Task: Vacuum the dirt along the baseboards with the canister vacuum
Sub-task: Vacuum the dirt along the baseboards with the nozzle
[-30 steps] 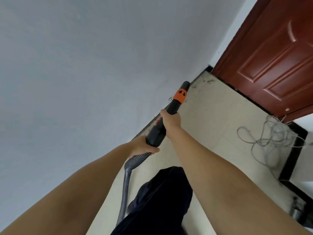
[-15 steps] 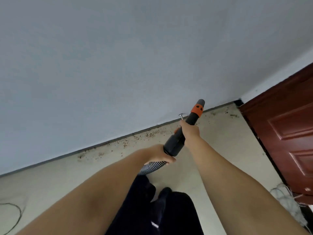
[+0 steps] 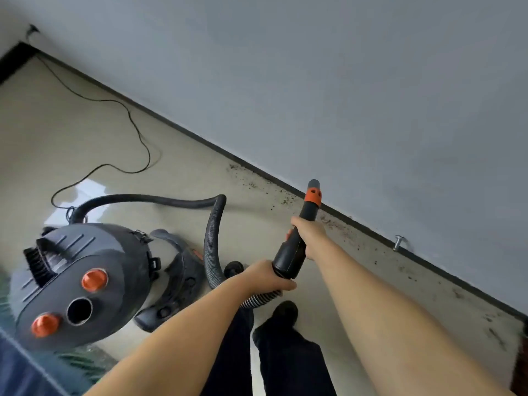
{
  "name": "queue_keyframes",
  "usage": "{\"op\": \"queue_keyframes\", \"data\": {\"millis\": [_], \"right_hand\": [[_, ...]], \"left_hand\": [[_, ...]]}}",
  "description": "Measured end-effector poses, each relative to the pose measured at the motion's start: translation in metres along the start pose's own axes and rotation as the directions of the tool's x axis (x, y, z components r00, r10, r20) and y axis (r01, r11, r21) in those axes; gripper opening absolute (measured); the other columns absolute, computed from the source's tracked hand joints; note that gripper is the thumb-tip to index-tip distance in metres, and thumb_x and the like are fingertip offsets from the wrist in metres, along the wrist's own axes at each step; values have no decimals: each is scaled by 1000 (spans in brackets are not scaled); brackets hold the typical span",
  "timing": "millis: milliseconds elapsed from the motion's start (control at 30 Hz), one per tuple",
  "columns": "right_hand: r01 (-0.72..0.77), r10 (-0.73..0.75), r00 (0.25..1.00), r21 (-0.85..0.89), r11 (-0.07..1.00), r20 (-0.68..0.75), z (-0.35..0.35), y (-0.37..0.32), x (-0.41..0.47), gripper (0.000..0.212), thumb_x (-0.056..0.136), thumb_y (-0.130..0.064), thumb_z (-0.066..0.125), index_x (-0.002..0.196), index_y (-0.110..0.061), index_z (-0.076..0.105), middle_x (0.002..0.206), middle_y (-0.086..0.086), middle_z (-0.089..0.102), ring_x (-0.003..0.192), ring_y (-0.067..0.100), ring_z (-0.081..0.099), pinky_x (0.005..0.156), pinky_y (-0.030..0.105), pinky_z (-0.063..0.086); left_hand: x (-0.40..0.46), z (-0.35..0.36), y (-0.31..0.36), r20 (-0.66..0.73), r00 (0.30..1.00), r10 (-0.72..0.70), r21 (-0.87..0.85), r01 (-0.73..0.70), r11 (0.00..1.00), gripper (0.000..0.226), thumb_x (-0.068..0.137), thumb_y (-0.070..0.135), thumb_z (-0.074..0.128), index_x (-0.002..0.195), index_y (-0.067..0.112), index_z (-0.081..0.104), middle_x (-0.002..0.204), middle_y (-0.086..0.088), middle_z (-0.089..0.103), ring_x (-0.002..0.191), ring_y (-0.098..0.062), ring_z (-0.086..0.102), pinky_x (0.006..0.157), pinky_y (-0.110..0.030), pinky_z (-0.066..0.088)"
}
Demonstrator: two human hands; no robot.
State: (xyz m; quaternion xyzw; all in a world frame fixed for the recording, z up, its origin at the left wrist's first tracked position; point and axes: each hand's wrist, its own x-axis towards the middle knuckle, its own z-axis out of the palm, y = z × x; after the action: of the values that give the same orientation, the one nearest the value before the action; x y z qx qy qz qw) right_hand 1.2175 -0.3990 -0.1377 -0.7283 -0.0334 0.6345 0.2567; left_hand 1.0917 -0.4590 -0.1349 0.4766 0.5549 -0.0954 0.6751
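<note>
A black vacuum nozzle (image 3: 310, 204) with an orange collar points at the dark baseboard (image 3: 200, 140) under the grey wall. My right hand (image 3: 308, 234) grips the nozzle's middle. My left hand (image 3: 265, 274) grips its thick rear end where the ribbed hose (image 3: 213, 238) joins. The hose loops left to the dark grey canister vacuum (image 3: 83, 281), which has orange knobs and stands on the floor at the left. Dark dirt specks (image 3: 257, 181) lie scattered along the baseboard on both sides of the nozzle tip.
A thin black power cord (image 3: 137, 132) snakes over the beige floor behind the canister toward the far left corner. A small metal door stop (image 3: 398, 241) sticks out of the baseboard to the right. My dark trouser legs and shoe (image 3: 283, 312) are below the hands.
My view has swung left: the red door has left the frame and the canister, hose and cord have come into sight. Both hands keep their grip on the nozzle.
</note>
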Motion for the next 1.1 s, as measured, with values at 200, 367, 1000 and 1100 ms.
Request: {"op": "queue_keyframes", "data": {"millis": [200,367,1000,1100], "right_hand": [[37,-14,994,-224,974,105,79,15,28,14,83,1,53,78,-7,44,57,9,48,47,21,48,53,31,46],[13,10,997,-279,960,80,123,21,87,12,84,-1,54,80,-7,44,58,8,50,48,20,50,57,34,49],[125,-68,990,-523,843,126,153,172,489,9,82,-5,54,82,-8,46,53,11,54,43,21,49,51,28,47],[163,-98,984,-533,830,148,158,186,533,8,80,-5,54,82,-8,47,52,11,55,44,22,50,55,29,48]], "left_hand": [[10,-23,-57,-153,987,-58,-251,18,968,18,80,28,69,86,22,54,73,6,63,66,-5,59,66,-18,48],[59,-59,-92,-156,984,-88,-318,34,947,28,79,30,70,98,17,54,75,5,64,72,-11,61,74,-25,51],[432,-5,-275,-293,922,-252,-570,43,820,21,79,22,67,95,20,53,78,2,58,68,-14,54,60,-23,43],[472,-4,-297,-288,926,-243,-583,32,812,22,80,21,66,96,19,53,78,2,57,67,-12,52,57,-20,42]]}}
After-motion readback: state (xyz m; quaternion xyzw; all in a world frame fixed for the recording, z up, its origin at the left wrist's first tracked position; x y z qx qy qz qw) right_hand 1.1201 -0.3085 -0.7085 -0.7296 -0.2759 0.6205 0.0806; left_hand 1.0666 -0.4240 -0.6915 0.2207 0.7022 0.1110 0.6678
